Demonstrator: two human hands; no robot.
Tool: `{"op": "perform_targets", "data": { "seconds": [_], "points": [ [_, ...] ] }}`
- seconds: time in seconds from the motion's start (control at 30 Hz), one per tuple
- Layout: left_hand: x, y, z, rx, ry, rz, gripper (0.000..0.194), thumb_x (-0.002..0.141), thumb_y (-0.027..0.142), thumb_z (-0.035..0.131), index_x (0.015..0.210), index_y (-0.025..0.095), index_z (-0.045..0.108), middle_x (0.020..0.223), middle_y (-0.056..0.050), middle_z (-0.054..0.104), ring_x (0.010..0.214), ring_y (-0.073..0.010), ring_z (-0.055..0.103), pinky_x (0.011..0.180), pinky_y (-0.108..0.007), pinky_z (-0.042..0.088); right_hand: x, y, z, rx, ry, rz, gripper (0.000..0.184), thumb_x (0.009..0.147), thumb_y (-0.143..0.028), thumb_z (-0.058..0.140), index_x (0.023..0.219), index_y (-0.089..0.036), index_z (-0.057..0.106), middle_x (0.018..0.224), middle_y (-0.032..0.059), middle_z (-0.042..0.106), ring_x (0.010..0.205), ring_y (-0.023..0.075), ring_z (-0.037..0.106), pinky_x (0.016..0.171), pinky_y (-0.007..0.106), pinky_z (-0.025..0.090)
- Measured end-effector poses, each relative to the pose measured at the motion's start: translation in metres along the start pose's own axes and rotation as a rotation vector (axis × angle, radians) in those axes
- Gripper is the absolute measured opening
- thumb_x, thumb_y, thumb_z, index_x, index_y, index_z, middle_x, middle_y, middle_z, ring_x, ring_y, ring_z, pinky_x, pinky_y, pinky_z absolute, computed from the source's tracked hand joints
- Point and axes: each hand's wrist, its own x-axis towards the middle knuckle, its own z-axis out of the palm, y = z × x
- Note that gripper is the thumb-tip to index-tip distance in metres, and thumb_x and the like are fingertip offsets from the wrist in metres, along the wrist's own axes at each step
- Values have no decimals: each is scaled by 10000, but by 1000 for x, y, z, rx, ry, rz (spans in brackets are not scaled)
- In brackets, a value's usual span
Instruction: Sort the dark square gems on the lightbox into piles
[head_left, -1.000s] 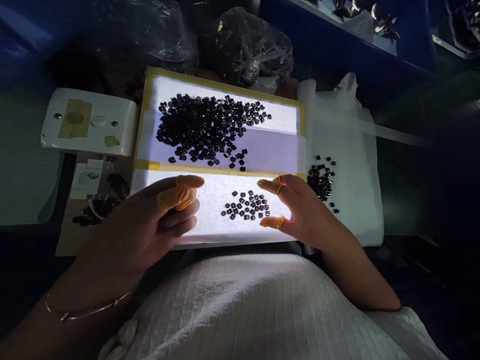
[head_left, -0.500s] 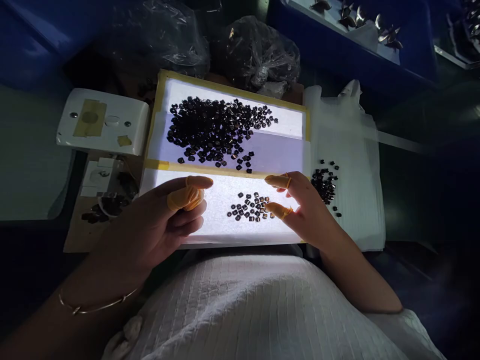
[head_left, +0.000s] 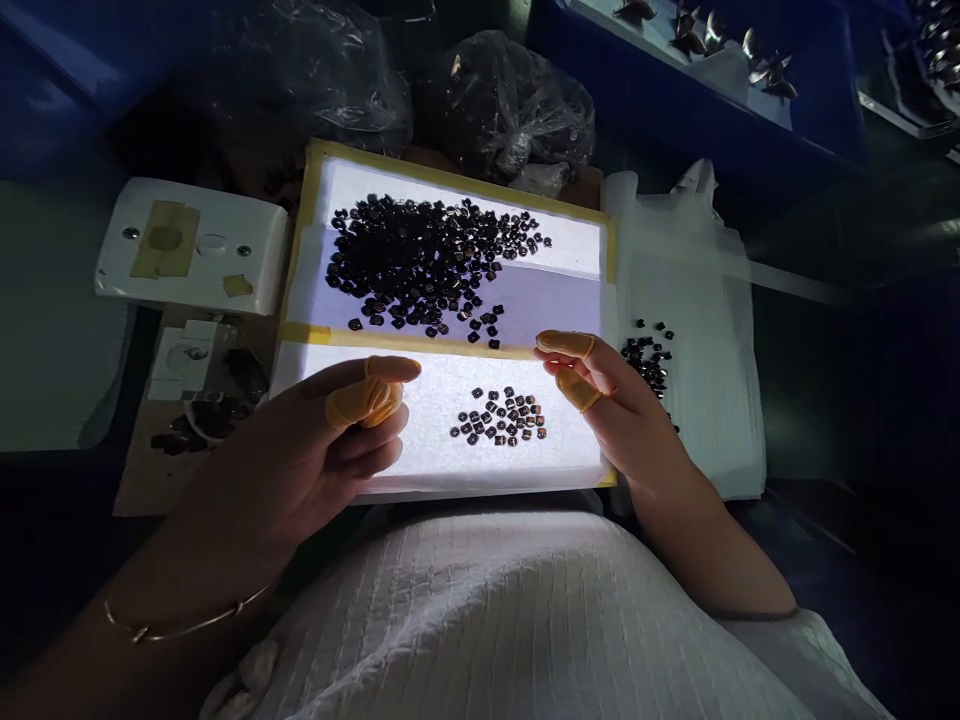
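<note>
My left hand (head_left: 349,430) is over the left part of a lit white panel (head_left: 420,455). Its fingers are curled and its thumb presses against the index finger; anything between them is hidden. Yellow finger cots cover the thumb and index fingertips of both hands. My right hand (head_left: 611,385) hovers at the panel's right side, thumb and index finger apart, with nothing seen between them. Between the hands lies a small group of dark, square-looking little pieces (head_left: 501,418). A large heap of similar dark pieces (head_left: 416,255) covers the panel's far half.
Right of the panel, more dark pieces (head_left: 646,365) lie on a white foam sheet (head_left: 697,300). A white switch plate (head_left: 191,245) stands to the left. Clear plastic bags (head_left: 521,110) sit behind the panel. At the back right is a blue bin (head_left: 821,110) with shiny metal parts.
My right hand has lifted away from the small group, up and slightly right, uncovering its right edge. My left hand keeps its pinch; the whole view has shifted slightly.
</note>
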Motion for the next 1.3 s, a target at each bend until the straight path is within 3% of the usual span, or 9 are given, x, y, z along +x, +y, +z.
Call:
{"op": "perform_targets", "data": {
  "seconds": [0.17,0.3,0.37,0.47,0.7,0.8,1.0,1.17,1.3],
  "points": [
    [3,-2,-3,1,11,5,132,746,280,876,829,211,799,534,89,297,474,-59,236,372,-133,322,-1,2,0,31,3,-2,280,1049,-277,536,1306,-329,632,1349,51,646,1316,212,596,1134,475,515],
    [1,4,5,40,49,-35,113,740,241,860,785,211,760,536,87,323,465,-60,241,366,-144,324,1,4,3,-145,-19,-79,218,1020,-242,566,1209,-285,664,1154,52,680,1021,192,667,863,401,610],
    [-1,8,11,56,61,-63,122,732,230,850,790,215,744,534,88,329,453,-64,250,356,-153,317,4,2,5,-291,-76,-148,148,1003,-203,575,1097,-236,685,1022,48,677,903,182,644,742,354,580],
    [-5,11,19,48,103,-86,141,725,214,835,827,215,738,542,90,335,446,-67,277,350,-159,330,11,-6,12,-550,-164,-258,168,954,-79,554,948,-183,686,905,49,637,837,179,580,716,340,519],
    [-5,12,26,-165,247,-41,64,786,164,759,845,141,753,667,25,552,494,-62,483,378,-140,450,26,-25,24,-1019,-312,-275,192,889,-4,596,802,-161,664,809,42,571,747,178,477,642,345,390],
    [-4,10,27,-188,234,43,145,931,165,639,924,119,777,782,-26,631,649,-98,634,536,-155,582,29,-27,20,-1001,-291,-302,160,892,-22,623,818,-154,677,830,50,595,749,181,502,643,344,403],
    [-3,-1,38,-223,185,-11,311,1023,189,493,964,124,791,934,-79,701,827,-148,715,799,-244,663,25,-37,16,-649,-105,-421,101,997,-149,607,979,-155,706,910,57,648,822,185,592,729,341,507],
    [-2,-9,42,-224,22,-48,303,1029,223,501,1027,150,795,1054,-99,735,905,-171,727,830,-262,667,21,-43,25,-492,-91,-499,110,1030,-206,595,983,-215,694,919,36,627,829,169,596,749,336,538],
    [-3,-5,36,-221,112,-22,292,1027,237,522,996,139,795,982,-90,737,911,-171,743,858,-239,658,17,-32,12,-431,25,-434,119,1014,-174,598,1024,-237,698,944,27,661,869,171,629,757,344,543]
  ]
}}
